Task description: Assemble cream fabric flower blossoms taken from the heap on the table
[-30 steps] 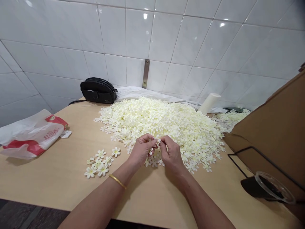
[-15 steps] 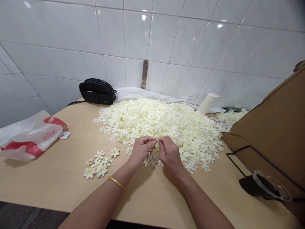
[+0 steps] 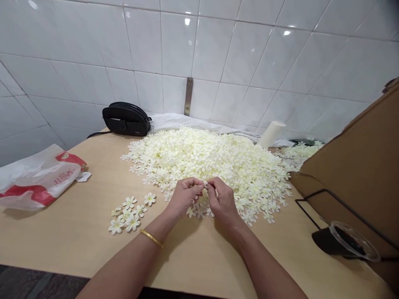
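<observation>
My left hand [image 3: 186, 194] and my right hand [image 3: 222, 198] meet at the near edge of a big heap of pale artificial flowers [image 3: 199, 153]. Thumb and forefinger of each are pinched together on a small white flower [image 3: 205, 185], mostly covered by the fingertips. Below the hands, a few white petals show at the heap's edge. Left of my left forearm, several separate flowers with yellow-green centres [image 3: 133, 223] lie in a loose cluster on the table [image 3: 193, 265].
A white and red plastic bag [image 3: 46, 178] lies at the left. Behind it rests a black pouch [image 3: 126, 119]. A cream cylinder [image 3: 270, 134] leans at the back right. On the right are a cardboard box [image 3: 358, 166], a black wire frame [image 3: 324, 192] and a dark plastic cup [image 3: 339, 241].
The fingertips have shifted very slightly, and a bit more of the small white flower shows between them. The view has drifted a little; the heap and the loose cluster look the same.
</observation>
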### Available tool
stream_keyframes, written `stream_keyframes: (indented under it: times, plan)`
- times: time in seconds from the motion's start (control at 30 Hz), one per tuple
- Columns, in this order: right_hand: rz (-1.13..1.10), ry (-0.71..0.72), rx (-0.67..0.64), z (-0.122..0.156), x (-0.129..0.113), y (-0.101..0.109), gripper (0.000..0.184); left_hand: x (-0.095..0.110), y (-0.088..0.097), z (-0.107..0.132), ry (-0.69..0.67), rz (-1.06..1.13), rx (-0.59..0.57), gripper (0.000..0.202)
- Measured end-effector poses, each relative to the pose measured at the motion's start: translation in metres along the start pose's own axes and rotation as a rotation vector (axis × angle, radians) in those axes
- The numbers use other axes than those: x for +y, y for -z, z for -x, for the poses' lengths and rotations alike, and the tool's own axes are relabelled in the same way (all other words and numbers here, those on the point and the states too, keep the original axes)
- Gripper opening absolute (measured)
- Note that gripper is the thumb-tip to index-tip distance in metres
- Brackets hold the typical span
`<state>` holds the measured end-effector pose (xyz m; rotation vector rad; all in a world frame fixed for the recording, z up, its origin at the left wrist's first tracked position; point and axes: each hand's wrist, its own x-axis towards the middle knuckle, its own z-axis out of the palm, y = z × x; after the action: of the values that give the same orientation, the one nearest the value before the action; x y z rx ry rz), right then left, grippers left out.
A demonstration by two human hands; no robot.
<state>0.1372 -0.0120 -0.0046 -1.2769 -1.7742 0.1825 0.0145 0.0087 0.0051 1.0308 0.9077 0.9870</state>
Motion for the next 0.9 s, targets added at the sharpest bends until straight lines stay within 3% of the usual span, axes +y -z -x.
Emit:
stream_keyframes:
  times: [0.27,0.53,0.77,0.9]
  plan:
    - [0.033,0.099,-0.038,0.0,0.0021,-0.0006,0.016,0.0002,0.0013,-0.0001,0.05,0.042,-0.045,0.023]
    - [-0.052,-0.024,-0.024,-0.0006,-0.0003,0.0015,0.014,0.0023,0.0006,0.0007,0.042,0.074,-0.067,0.016]
    - [-0.03,0.093,-0.034,-0.0015,0.0014,0.0022,0.015,-0.0001,0.0025,-0.0014,0.067,0.115,-0.087,0.025]
    - [-0.05,0.045,-0.05,-0.001,0.0018,0.0025,0.015,0.0018,0.0025,-0.0014,0.063,0.098,-0.077,0.019]
